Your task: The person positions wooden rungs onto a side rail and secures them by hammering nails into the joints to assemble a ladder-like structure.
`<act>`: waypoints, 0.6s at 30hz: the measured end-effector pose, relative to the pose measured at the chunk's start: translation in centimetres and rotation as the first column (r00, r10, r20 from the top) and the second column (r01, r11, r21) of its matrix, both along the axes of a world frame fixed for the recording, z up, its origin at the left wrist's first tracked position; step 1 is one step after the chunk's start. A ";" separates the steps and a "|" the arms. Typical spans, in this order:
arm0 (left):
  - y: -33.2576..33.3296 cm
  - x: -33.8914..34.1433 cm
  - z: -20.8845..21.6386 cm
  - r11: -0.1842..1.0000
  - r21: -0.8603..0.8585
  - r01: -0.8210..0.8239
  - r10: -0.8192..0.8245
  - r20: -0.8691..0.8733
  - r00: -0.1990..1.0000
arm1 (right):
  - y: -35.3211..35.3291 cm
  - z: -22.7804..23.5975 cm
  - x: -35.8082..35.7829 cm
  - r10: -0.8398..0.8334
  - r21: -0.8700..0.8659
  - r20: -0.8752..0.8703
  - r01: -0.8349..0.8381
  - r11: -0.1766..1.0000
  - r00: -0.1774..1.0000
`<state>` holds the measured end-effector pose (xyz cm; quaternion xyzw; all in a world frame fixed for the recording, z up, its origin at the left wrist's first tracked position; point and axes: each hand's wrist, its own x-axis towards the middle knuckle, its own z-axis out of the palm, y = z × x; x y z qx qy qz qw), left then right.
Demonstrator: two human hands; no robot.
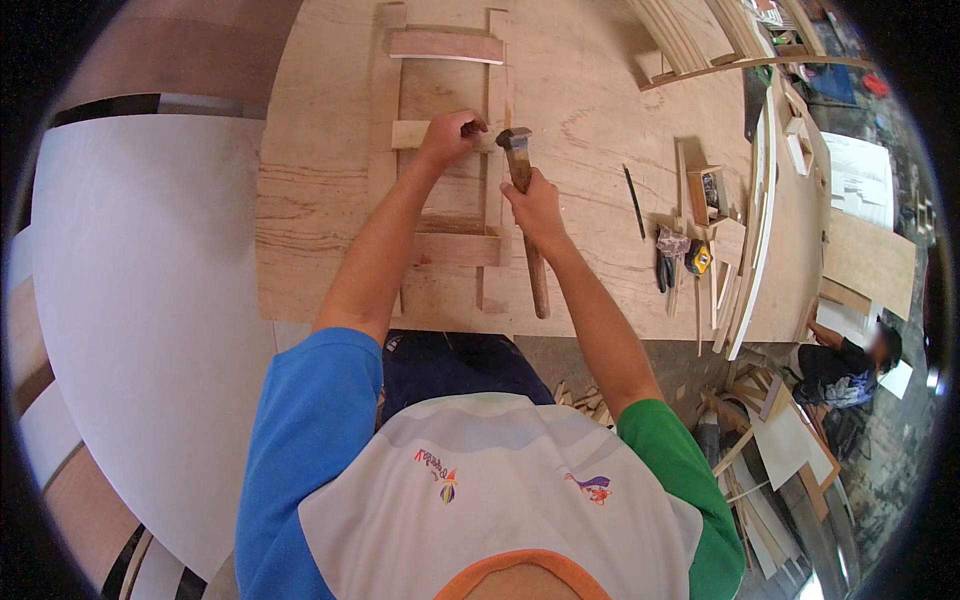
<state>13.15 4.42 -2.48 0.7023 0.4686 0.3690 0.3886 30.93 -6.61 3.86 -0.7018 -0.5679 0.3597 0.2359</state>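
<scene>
Across the desk (600, 285) lies a ladder-like wooden frame (408, 135); by its right rail, there's the hammer (519, 172), mid-handle hidden inside the wrapped right hand (538, 208)! The left hand (450, 140) curls at the middle crosspiece, its grip too shadowed to tell.

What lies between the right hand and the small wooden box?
In the head view, a thin dark stick, perhaps a pencil, lies between the right hand and the box; nearer the box runs a wood strip.

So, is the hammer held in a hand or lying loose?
Held: the right hand grips the hammer by its wooden handle, partway between the metal head and the handle's end.
</scene>
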 end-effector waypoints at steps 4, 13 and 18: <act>-0.2 0.0 0.2 0.998 -0.058 -0.013 0.013 -0.001 1.000 | 0.3 0.4 -0.2 -0.034 0.064 -0.011 0.035 0.997 0.999; -0.6 0.0 0.2 1.000 0.007 -0.018 0.017 0.050 0.999 | -0.7 -0.8 0.1 -0.033 0.066 -0.009 0.034 0.997 0.999; -0.3 0.7 0.3 0.996 0.086 0.039 -0.032 -0.076 0.997 | -0.5 -0.5 0.8 -0.026 -0.017 -0.017 0.026 1.000 1.000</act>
